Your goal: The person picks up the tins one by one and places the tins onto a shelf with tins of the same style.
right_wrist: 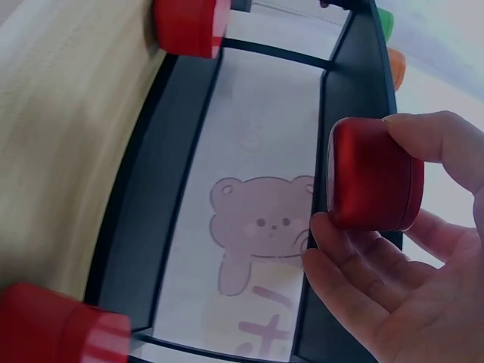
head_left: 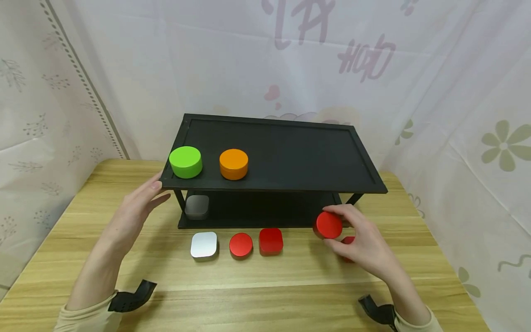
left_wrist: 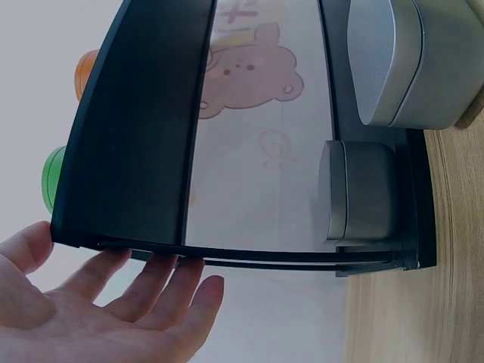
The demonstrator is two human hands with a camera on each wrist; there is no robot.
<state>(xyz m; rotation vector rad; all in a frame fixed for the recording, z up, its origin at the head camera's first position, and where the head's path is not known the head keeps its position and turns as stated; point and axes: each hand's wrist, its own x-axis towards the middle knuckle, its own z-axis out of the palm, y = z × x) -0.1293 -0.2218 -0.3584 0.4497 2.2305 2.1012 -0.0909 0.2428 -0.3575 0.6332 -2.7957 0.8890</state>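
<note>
My right hand (head_left: 362, 237) pinches a round red tin (head_left: 329, 225) between thumb and fingers, in front of the right end of a black two-tier shelf (head_left: 282, 154). In the right wrist view the red tin (right_wrist: 370, 174) is tilted on its side, near the upper board's edge. My left hand (head_left: 134, 207) touches the shelf's front left corner, its fingers extended along the side frame in the left wrist view. A green round tin (head_left: 185, 162) and an orange round tin (head_left: 234, 164) stand on the upper board; a grey square tin (head_left: 197, 207) sits on the lower one.
In front of the shelf, a silver square tin (head_left: 204, 246), a round red tin (head_left: 241, 245) and a square red tin (head_left: 271, 241) stand on the wooden table (head_left: 232, 299). Another red tin (head_left: 348, 240) is partly hidden behind my right hand. A printed curtain (head_left: 249, 60) hangs behind.
</note>
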